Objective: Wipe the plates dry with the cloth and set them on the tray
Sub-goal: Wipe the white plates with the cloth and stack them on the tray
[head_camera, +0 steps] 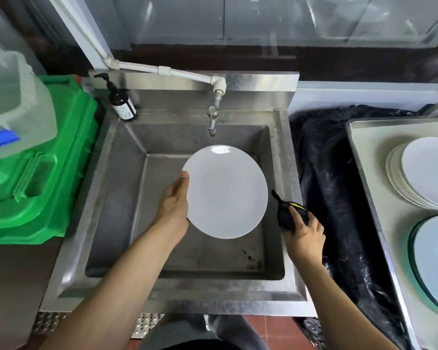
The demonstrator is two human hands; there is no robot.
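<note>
A white plate (226, 192) hangs tilted over the steel sink (127, 188), gripped by its left rim in my left hand (175, 200). My right hand (305, 232) grips a bunched black cloth (287, 213) on the sink's right rim, just right of the plate and apart from it. On the right, a metal tray (364, 157) carries a stack of several white plates (422, 173) and a glass-rimmed dish (433, 258) nearer to me.
A tap (212, 117) juts over the basin's back. A brown pump bottle (120, 102) stands on the sink's back left corner. Green crates (48, 173) with a clear plastic tub (15, 102) sit at left. Black plastic sheeting (324, 178) lies between sink and tray.
</note>
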